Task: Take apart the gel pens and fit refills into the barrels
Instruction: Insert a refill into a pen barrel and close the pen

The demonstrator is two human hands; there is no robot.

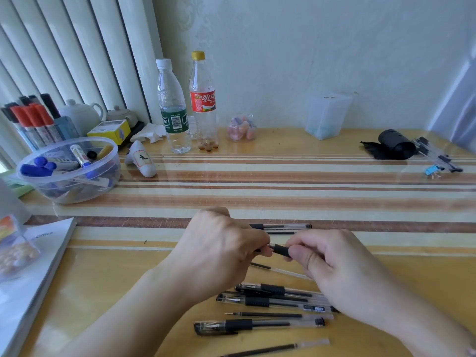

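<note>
Gel pen (279, 249) held level above the near middle of the table (283, 173), black rubber grip showing in the gap between the two hands. Left hand (221, 243) clenched around the tip end, fingers curled under. Right hand (332, 256) grasping the barrel just behind the grip, thumb pressed on top; rest of the barrel hidden in the palm. Whether tip and barrel are joined or parted: cannot tell.

Just beyond the hands, a clear pen barrel (283, 226) lying flat on a brown stripe, a thin refill (280, 232) beside it. Nearer, below the hands, a loose refill (278, 269) at a slant, then a cluster of capped pens (273, 296), another refill (270, 315), one more capped pen (244, 325), and a last refill (273, 349) at the front edge.

At the left, a clear tub of markers (69, 171) and a booklet (38, 269). At the back, two plastic bottles (188, 106), a small jar (241, 128) and a clear box (327, 115). Far right, a black roll (394, 145) next to a bundle of pens (435, 155).
</note>
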